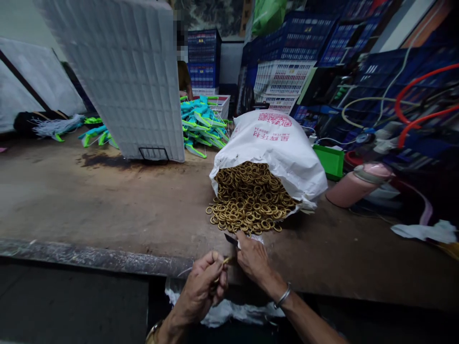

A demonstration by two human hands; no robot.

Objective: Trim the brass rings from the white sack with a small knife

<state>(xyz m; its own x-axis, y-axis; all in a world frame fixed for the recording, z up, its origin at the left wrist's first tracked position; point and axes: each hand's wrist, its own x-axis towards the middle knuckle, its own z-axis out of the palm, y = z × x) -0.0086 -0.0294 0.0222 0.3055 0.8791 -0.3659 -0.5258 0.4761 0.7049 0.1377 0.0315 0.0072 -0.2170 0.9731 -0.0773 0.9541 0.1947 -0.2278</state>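
Observation:
My left hand [206,282] is closed on a brass-coloured ring [225,261], part of which shows between thumb and fingers at the table's front edge. Just right of it, my right hand [253,255] holds a small knife [230,239], its dark blade pointing left and away from me. Beyond both hands, a pile of brass-coloured rings [247,215] spills onto the brown table [136,210] from the open mouth of a white sack [272,141] lying on its side.
A tall ribbed white panel [143,86] stands at the left centre. Behind it are turquoise and green items [202,122] and part of a person [184,76]. To the right are a green tray [329,161], a pink bottle [358,184] and crumpled cloth [426,231]. Crates [285,76] stand behind.

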